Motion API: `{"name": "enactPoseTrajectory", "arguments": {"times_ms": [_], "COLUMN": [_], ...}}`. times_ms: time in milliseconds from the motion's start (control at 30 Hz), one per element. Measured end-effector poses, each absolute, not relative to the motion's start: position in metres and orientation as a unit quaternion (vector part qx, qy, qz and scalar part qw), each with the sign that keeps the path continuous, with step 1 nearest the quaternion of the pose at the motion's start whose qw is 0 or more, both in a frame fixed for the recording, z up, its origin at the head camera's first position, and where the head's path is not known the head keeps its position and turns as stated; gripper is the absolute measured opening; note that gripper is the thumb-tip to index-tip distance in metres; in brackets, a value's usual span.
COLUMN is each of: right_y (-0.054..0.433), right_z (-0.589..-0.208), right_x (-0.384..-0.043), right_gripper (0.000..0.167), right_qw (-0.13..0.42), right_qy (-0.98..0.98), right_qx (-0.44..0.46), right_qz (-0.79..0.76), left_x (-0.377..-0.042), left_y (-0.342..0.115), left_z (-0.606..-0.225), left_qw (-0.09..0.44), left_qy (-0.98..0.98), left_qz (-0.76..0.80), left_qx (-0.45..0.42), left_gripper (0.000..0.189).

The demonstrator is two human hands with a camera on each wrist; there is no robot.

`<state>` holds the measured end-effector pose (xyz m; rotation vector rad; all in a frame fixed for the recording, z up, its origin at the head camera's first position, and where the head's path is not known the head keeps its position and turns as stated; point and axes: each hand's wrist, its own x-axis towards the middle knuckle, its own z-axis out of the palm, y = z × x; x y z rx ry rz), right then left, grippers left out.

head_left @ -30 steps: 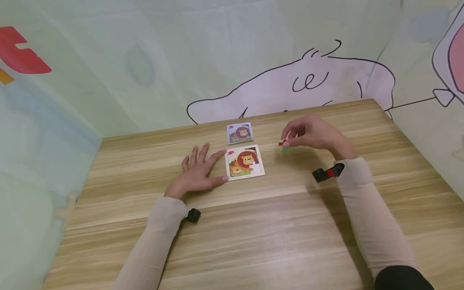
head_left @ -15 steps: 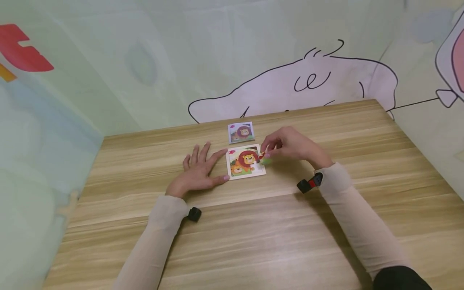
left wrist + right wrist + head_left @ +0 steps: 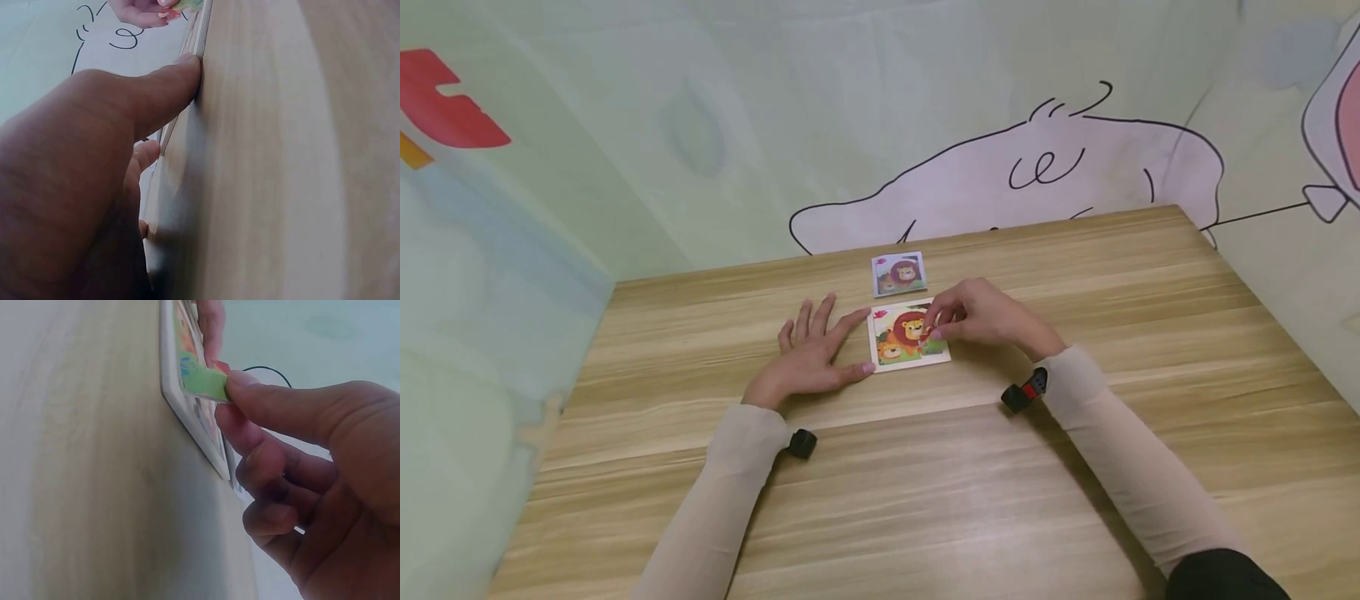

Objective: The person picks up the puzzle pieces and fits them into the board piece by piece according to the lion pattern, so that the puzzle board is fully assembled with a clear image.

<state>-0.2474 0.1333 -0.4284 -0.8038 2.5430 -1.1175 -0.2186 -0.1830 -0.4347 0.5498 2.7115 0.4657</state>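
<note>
A square lion jigsaw puzzle (image 3: 891,337) lies in a pale-bordered tray (image 3: 912,366) on the table in the head view. With fingers spread, my left hand (image 3: 805,360) rests on the table, its thumb and index fingertips at the tray's left edge. In the left wrist view the left thumb (image 3: 165,87) presses that edge. My right hand (image 3: 985,312) pinches a green puzzle piece (image 3: 206,382) with a red bit between thumb and index finger. The piece is tilted over the tray's lower right part, which the hand partly covers in the head view.
Just behind the tray lies a small card (image 3: 898,276) printed with the same lion picture. The wood-grain table (image 3: 925,492) ends at a patterned cloth backdrop (image 3: 715,125) at the back and left.
My right hand has moved left with the puzzle piece, from beside the tray to over its lower right part. The left hand has stayed at the tray's left edge.
</note>
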Motion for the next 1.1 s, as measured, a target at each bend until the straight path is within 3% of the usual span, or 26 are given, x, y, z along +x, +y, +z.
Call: {"name": "enactPoseTrajectory", "arguments": {"times_ms": [500,1100], "right_y": [0.126,0.123], "right_z": [-0.437,-0.435], "right_x": [-0.245,-0.242], "right_gripper": [0.004,0.015], "right_qw": [0.097,0.117], "right_qy": [0.889,0.899], "right_qx": [-0.302,-0.289], "right_qz": [-0.330,-0.309], "left_x": [-0.218,-0.222], "left_y": [-0.181,-0.184], "left_z": [-0.433,-0.442], "left_qw": [0.171,0.163], "left_qy": [0.953,0.953], "left_qz": [0.161,0.172], "left_qx": [0.190,0.189], "left_gripper": [0.089,0.090]}}
